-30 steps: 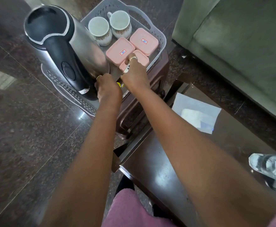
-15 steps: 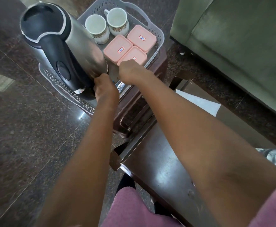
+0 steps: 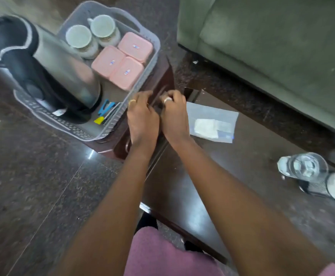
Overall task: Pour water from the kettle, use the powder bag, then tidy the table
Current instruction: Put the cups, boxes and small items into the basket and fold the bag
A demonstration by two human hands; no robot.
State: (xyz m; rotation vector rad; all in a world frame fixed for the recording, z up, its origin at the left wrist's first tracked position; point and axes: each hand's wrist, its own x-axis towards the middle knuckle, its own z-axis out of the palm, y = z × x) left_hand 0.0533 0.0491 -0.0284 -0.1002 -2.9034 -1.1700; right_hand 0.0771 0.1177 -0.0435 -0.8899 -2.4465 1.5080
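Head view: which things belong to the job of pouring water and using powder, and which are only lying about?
For the job: kettle; powder bag; glass; table; left hand and right hand, close together beside the basket.

Lying about: two cups, three pink boxes and a blue item in the basket; green sofa.

Your kettle (image 3: 63, 76) is shiny steel with a black handle and a black lid. It stands upright at the left end of the grey basket (image 3: 79, 134). Your powder bag (image 3: 212, 124) is flat and clear, with a white lump of powder inside. It lies flat on the dark brown table (image 3: 242, 186), near the far edge.
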